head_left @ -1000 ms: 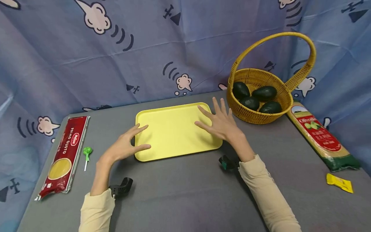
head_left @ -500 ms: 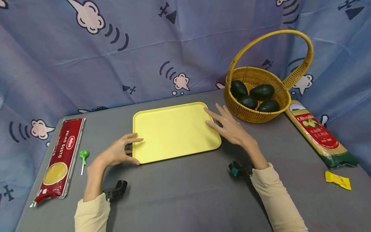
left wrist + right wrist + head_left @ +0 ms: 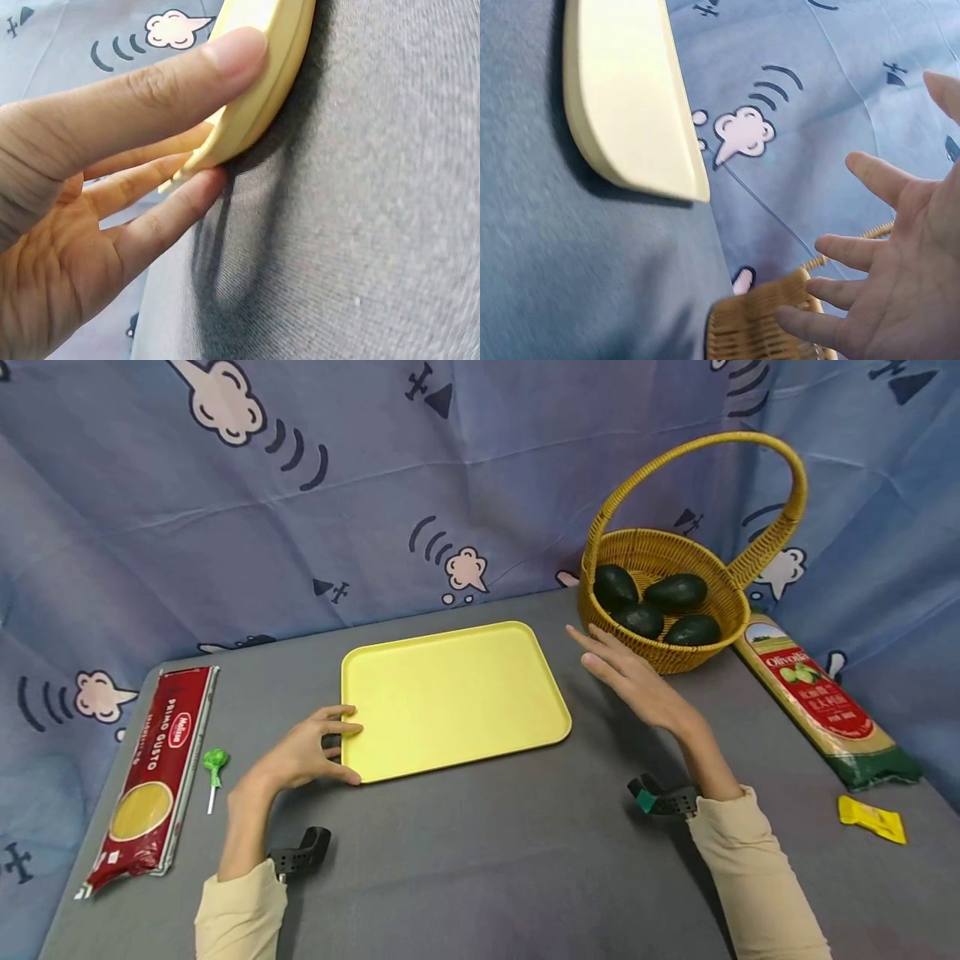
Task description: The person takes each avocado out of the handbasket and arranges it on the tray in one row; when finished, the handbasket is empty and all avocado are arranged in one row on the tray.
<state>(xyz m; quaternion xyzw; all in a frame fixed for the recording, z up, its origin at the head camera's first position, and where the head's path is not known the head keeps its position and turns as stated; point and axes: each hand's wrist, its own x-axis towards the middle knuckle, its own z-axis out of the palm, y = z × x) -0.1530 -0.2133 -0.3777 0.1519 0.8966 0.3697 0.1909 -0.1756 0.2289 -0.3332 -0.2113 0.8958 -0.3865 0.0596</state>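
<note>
A shallow yellow tray (image 3: 457, 702) lies in the middle of the table in the head view. At its left end, my left hand (image 3: 303, 752) holds the near corner. The left wrist view shows the thumb (image 3: 236, 60) against the tray's side wall, with the other fingers around the corner and one fingertip low at its underside. Right of the tray, my right hand (image 3: 637, 681) hovers with spread fingers, apart from it and holding nothing. The right wrist view shows that hand's bare palm (image 3: 907, 292) facing the tray's rounded corner (image 3: 637, 172).
A wicker basket (image 3: 660, 656) with a tall handle stands at the back right, holding several avocados (image 3: 678, 592). Beside it lie an Olivoilà pasta bag (image 3: 825, 706) and a yellow wrapped candy (image 3: 872, 818). At the left are a red pasta pack (image 3: 153, 768) and a green lollipop (image 3: 215, 760).
My left hand has come down onto the tray's near left corner and taken hold of it. My right hand has moved right, away from over the tray.
</note>
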